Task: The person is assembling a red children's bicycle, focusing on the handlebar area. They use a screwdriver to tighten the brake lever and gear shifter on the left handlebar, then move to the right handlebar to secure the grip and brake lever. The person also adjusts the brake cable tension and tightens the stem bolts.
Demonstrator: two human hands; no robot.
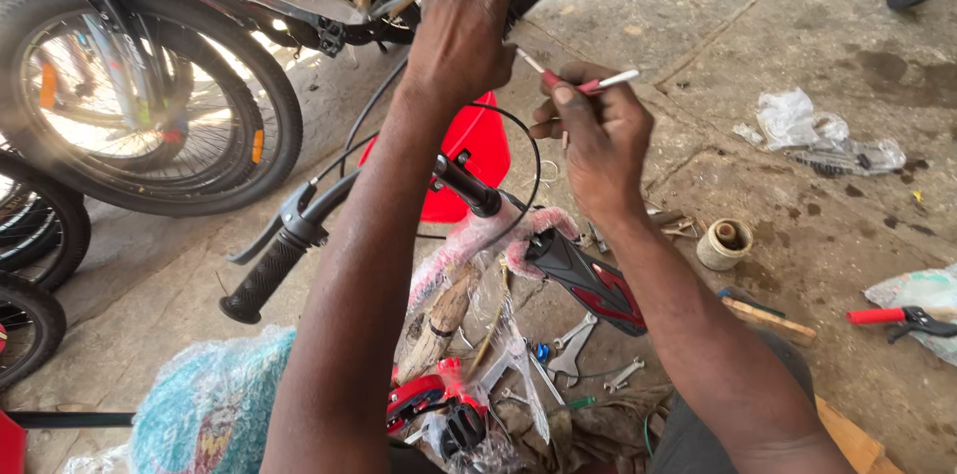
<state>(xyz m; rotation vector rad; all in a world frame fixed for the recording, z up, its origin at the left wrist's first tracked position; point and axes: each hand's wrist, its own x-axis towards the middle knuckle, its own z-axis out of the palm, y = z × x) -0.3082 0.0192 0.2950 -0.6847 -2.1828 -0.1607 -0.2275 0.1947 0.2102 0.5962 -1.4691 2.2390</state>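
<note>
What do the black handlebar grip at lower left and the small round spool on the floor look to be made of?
The black handlebar grip looks like matte rubber, judging by its ribbed, dull surface. The small round spool looks like pale wound twine or tape around a hollow core, probably cardboard; too small to be sure.

A bicycle repair workshop: parked bicycles (150, 85), spanners (573, 344) and pliers (902, 319) scattered on the stained concrete floor (797, 25).

Twine spool (724, 244), red-handled pliers (900, 317), wrenches (573, 346)
</note>
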